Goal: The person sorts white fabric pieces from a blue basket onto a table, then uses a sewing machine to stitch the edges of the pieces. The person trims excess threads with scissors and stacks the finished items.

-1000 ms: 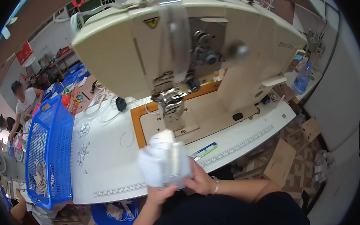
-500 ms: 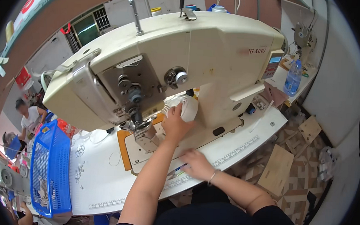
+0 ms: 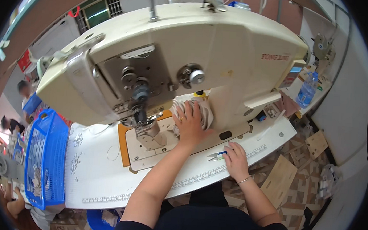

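My left hand [image 3: 187, 125] reaches under the sewing machine's [image 3: 234, 46] arm. Its fingers are spread on a bundle of white, curved, layered pieces [image 3: 209, 116] in front of the machine's upright column; the material is hard to tell. My right hand [image 3: 236, 162] is low over the white table [image 3: 104, 177], near its front edge. Thumb and fingers close on the blue handle end of small thread snips [image 3: 218, 155], whose blades point left. The needle and presser foot area [image 3: 148, 134] is left of my left hand.
A ruler strip [image 3: 205, 174] runs along the table's front edge. Small white scraps [image 3: 75, 163] lie at left beside a blue plastic basket [image 3: 54, 162]. A water bottle [image 3: 307, 91] stands at right. Boards [image 3: 279, 175] lie on the floor. People work at far left.
My right hand has moved right along the table, and the snips have shifted with it. My left hand has spread its fingers further over the white pieces. The view has shifted a little.
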Available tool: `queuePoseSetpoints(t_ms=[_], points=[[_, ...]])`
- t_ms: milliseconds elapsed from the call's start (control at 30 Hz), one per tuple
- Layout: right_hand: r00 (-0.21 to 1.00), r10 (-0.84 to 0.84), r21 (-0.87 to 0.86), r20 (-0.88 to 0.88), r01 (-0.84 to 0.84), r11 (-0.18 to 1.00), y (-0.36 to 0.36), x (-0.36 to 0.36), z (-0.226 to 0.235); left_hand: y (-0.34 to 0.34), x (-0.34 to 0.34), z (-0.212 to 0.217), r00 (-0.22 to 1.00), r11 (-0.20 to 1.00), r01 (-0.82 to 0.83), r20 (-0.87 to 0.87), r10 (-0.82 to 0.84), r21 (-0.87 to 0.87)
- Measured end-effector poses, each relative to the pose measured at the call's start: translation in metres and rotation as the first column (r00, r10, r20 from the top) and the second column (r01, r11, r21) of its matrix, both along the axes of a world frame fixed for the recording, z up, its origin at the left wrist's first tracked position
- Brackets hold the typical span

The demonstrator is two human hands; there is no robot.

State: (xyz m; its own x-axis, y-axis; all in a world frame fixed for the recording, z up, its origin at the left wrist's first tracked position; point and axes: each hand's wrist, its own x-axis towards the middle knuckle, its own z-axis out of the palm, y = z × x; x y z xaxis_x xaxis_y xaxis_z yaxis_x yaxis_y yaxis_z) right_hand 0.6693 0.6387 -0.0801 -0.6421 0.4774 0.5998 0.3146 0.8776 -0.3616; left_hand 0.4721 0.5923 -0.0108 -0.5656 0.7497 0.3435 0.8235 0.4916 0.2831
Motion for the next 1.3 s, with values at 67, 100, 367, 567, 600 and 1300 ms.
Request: queuePoseSetpoints(t_ms=[67, 100, 367, 567, 600, 1300], points=[[0.999, 0.041, -0.042, -0.009, -0.041, 0.998, 0.000, -0.010, 0.006, -0.007, -0.001, -0.004, 0.999, 0.999, 0.032, -0.017, -0.031, 0.036], [0.998, 0.067, -0.040, -0.011, -0.067, 0.997, -0.001, -0.019, 0.014, -0.014, -0.002, -0.006, 0.999, 0.998, 0.047, -0.028, -0.045, 0.048], [0.983, 0.151, -0.081, 0.103, -0.143, 0.986, 0.011, -0.091, 0.013, -0.163, -0.017, -0.022, 0.961, 0.914, 0.274, -0.119, -0.249, 0.301], [0.994, 0.055, -0.057, 0.098, -0.050, 0.997, 0.002, -0.090, 0.015, -0.358, -0.143, -0.045, 0.855, 0.806, -0.306, -0.227, 0.467, 0.507], [0.995, 0.054, -0.100, 0.081, -0.046, 0.994, -0.004, -0.085, 0.013, -0.393, -0.159, -0.047, 0.798, 0.764, -0.489, -0.139, 0.587, 0.421], [0.998, -0.067, -0.172, -0.022, 0.062, 0.983, 0.008, -0.051, 0.021, -0.402, -0.160, -0.072, 0.946, 0.952, -0.300, 0.148, 0.289, 0.054]])
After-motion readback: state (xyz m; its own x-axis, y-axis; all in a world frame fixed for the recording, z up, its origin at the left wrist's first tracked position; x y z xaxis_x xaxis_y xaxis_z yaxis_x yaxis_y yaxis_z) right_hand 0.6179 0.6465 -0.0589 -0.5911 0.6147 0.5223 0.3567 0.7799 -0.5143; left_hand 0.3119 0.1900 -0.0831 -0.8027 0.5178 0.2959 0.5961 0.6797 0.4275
